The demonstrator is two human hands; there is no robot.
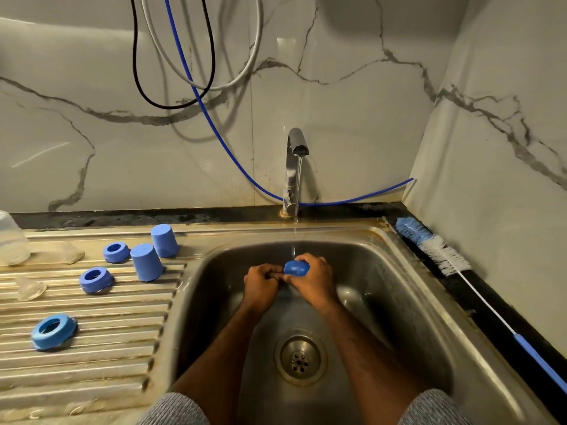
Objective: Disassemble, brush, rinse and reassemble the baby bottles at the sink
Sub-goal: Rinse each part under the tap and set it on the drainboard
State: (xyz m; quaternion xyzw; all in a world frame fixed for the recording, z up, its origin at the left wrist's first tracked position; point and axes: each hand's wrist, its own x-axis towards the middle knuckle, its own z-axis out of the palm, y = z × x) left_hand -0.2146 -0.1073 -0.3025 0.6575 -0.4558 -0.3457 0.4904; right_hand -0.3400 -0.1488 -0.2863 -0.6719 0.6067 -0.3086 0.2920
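the sink (pixel 408 289) was the reference for all positions. above its back rim the tap (pixel 297 154) ran a thin stream into the basin. over the basin, directly beneath that stream, the right hand (pixel 313 279) grasped a blue cap (pixel 295 267), fingers curled round it. the cap lay at the inner, left edge of that grip, its long axis roughly level and pointing toward the left hand (pixel 260 285). the left hand, fingers curled and knuckles up, touched the right; whether it pinched anything could not be told. both forearms reached in from the near rim. left of the sink, two caps (pixel 146 262) and three rings (pixel 95 279) stood on the drainer. right of it lay the bottle brush (pixel 435 246), judged untouched.
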